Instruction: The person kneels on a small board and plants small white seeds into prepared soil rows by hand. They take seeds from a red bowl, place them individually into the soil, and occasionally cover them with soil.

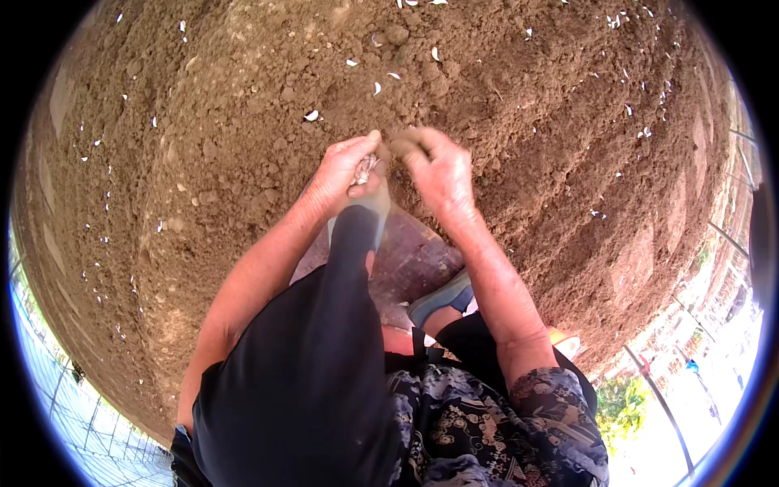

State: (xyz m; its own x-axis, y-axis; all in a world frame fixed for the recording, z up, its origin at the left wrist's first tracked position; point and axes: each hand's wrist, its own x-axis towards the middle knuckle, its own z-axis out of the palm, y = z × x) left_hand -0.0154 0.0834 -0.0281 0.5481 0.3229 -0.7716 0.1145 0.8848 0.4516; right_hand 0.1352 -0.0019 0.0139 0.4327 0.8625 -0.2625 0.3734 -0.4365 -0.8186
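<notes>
My left hand (350, 167) is curled around a small heap of garlic cloves (364, 169), which shows in its palm. Just to its right, my right hand (435, 161) hangs over the soil with bent, blurred fingers; whether it pinches a clove cannot be made out. Beyond both hands, pale cloves lie scattered on the loose brown soil (261, 122). One clove (312, 115) is near my left hand, and another clove (377, 88) lies farther out.
Below the hands a worn reddish board or sheet (414, 249) lies on the ground, partly under a grey-blue shoe (441, 298). An orange-rimmed container (564, 342) is partly hidden behind my right arm. More cloves lie to both sides. Thin poles (660, 405) stand at the lower right.
</notes>
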